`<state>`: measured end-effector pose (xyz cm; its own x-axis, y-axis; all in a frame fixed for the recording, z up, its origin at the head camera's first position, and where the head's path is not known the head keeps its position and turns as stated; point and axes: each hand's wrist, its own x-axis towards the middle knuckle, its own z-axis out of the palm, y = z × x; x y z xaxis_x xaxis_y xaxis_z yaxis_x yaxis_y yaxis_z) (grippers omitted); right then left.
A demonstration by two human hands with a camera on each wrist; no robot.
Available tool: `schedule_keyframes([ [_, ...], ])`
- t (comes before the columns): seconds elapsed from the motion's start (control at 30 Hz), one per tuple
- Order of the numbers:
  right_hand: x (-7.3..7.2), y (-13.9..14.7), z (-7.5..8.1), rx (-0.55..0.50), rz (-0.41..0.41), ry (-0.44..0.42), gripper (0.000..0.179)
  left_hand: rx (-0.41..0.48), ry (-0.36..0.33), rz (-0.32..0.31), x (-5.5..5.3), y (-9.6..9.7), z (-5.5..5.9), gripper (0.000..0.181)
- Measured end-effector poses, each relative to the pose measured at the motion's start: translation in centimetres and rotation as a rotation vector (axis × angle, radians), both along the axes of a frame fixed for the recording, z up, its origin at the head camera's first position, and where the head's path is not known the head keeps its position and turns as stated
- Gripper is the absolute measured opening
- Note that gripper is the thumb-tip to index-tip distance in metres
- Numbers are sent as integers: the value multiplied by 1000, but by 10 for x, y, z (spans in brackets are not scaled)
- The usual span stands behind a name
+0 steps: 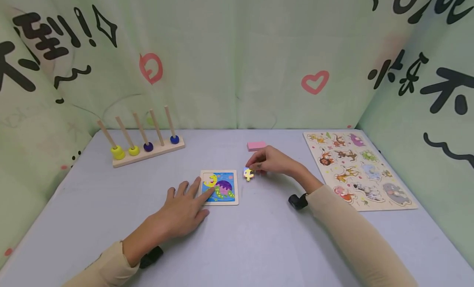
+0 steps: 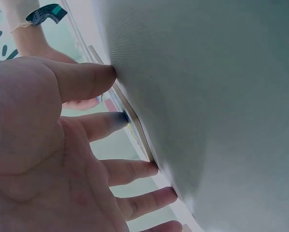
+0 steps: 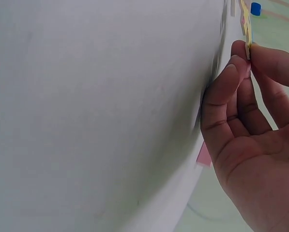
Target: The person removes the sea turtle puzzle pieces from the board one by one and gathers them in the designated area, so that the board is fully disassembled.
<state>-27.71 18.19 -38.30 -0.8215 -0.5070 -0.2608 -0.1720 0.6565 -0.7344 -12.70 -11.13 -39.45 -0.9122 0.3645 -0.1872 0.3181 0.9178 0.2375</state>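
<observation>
A small square jigsaw puzzle (image 1: 224,179) in a pale wooden frame lies on the table, showing a yellow and green animal with a purple shell on blue. My left hand (image 1: 184,213) is spread over its left side, the index finger touching the picture. In the left wrist view, the fingers of the left hand (image 2: 81,145) are extended along the frame's edge. Just right of the frame, my right hand (image 1: 272,161) pinches a yellow and blue puzzle piece (image 1: 248,174) between thumb and fingers. The right wrist view shows the right hand (image 3: 260,145) gripping that piece (image 3: 247,29) edge-on.
A pink block (image 1: 256,146) lies behind the right hand. At the back left stands a wooden peg rack (image 1: 148,158) with yellow and blue beads. A large animal puzzle board (image 1: 355,167) lies at the right. Printed curtains (image 1: 237,60) border the white table (image 1: 237,250).
</observation>
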Motion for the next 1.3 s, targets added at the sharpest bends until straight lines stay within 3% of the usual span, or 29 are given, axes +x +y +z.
schedule_keyframes([
  [1.3, 3, 1, -3, 54, -11, 47, 16, 15, 26, -17, 3, -2, 2, 61],
])
